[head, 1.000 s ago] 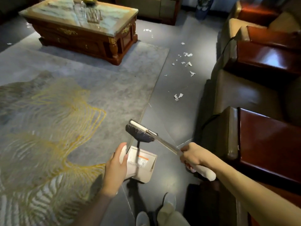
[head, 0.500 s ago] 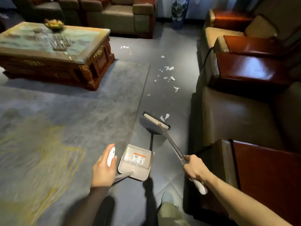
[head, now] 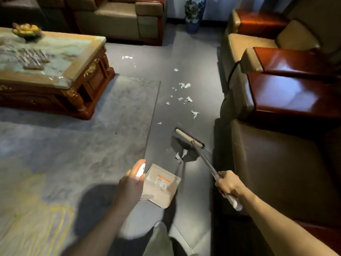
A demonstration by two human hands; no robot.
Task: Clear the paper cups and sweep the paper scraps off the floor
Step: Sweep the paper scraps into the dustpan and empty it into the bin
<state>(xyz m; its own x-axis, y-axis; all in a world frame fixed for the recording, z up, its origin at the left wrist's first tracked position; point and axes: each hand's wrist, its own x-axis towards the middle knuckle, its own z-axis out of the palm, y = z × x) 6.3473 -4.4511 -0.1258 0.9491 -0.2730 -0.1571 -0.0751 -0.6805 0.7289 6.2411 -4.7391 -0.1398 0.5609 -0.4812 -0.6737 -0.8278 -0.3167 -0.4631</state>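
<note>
My right hand (head: 227, 185) grips the metal handle of a broom whose black-bristled head (head: 190, 137) rests on the grey floor. A white paper scrap (head: 180, 156) lies just on my side of the broom head. My left hand (head: 132, 183) grips the white handle of a beige dustpan (head: 160, 185) held low over the floor, to the left of the broom. More white paper scraps (head: 184, 93) are scattered along the floor strip beyond the broom, with another scrap (head: 127, 57) further back. No paper cups are in view.
A brown sofa (head: 276, 163) with glossy red wooden armrests (head: 284, 93) lines the right side. A grey rug (head: 83, 130) covers the floor on the left, under a carved coffee table (head: 60, 58) holding a fruit bowl (head: 26, 31). A blue-and-white vase (head: 193, 13) stands at the back.
I have stepped forward along the floor strip. The broom head swung out past a scrap, which now lies between it and the dustpan. Both hands keep their holds.
</note>
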